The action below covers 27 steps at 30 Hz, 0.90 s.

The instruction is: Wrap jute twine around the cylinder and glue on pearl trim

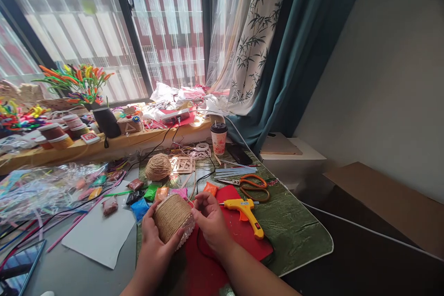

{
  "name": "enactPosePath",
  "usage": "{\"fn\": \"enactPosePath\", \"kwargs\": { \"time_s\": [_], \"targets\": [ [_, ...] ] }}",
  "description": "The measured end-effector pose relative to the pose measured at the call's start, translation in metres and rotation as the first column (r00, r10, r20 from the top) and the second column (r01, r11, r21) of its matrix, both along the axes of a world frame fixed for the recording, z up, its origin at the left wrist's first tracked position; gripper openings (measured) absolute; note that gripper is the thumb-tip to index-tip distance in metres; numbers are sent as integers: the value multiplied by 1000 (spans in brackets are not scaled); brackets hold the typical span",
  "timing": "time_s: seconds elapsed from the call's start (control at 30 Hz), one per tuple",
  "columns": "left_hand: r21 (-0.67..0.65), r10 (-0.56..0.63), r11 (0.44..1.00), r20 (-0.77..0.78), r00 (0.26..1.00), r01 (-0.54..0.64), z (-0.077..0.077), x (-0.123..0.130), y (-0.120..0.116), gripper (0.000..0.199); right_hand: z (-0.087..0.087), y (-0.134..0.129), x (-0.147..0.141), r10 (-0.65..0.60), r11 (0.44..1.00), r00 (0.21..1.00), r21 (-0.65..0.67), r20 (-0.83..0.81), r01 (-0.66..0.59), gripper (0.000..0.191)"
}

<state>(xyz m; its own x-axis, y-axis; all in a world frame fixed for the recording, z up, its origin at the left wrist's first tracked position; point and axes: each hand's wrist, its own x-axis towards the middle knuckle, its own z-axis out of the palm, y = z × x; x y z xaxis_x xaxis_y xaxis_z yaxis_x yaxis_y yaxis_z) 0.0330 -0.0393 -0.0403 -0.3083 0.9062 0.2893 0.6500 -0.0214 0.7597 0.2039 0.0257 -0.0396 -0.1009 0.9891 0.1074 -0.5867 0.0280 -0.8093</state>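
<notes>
My left hand is wrapped round a twine-wrapped tub, tilted on its side, with fingers on its far side and the thumb on the near side. A whitish scalloped edge runs along the tub's right end. At that end my right hand is closed, its thumb and fingertips pinched together by the edge. Whatever lies between those fingertips is too small to make out. Just right of the hand, a yellow glue gun rests on a red sheet. Orange-handled scissors lie behind it.
Behind the tub are a ball of twine, several coloured clay packets, a paper cup and a dark phone. White paper and a heap of plastic bags lie leftward. Black cords cross the table.
</notes>
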Motion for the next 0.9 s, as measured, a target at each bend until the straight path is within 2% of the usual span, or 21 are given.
{"fn": "enactPosePath", "kwargs": {
  "time_s": [0.13, 0.27, 0.37, 0.43, 0.57, 0.7, 0.8, 0.9],
  "targets": [
    [-22, -28, 999, -151, 988, 25, 9, -5, 3, 88, 2, -2, 0, -5, 1000, 1000, 8, 24, 5, 32],
    [-50, -102, 995, -257, 961, 92, 31, -14, 13, 109, 4, -6, 0, 7, 998, 997, 55, 78, -12, 31],
    [-140, -221, 973, -305, 926, 185, 43, -18, 19, 101, 4, -7, 0, 9, 996, 994, 82, 108, -18, 29],
    [-151, -230, 970, -308, 923, 191, 45, -20, 21, 94, 3, -7, 0, 7, 998, 995, 69, 103, -14, 29],
    [-96, -168, 984, -256, 952, 148, 38, -19, 19, 84, 0, -5, 1, -19, 999, 996, 51, 90, 15, 28],
    [-43, -103, 994, -209, 973, 96, 18, -17, 16, 83, -1, -3, 2, -77, 996, 994, 47, 81, 73, 24],
    [-67, -131, 990, -177, 975, 121, 4, -17, 13, 81, -2, -3, 2, -96, 995, 993, 35, 66, 93, 23],
    [-101, -162, 984, -165, 973, 146, 2, -17, 11, 81, -2, -2, 2, -92, 995, 993, 38, 76, 89, 26]
  ]
}}
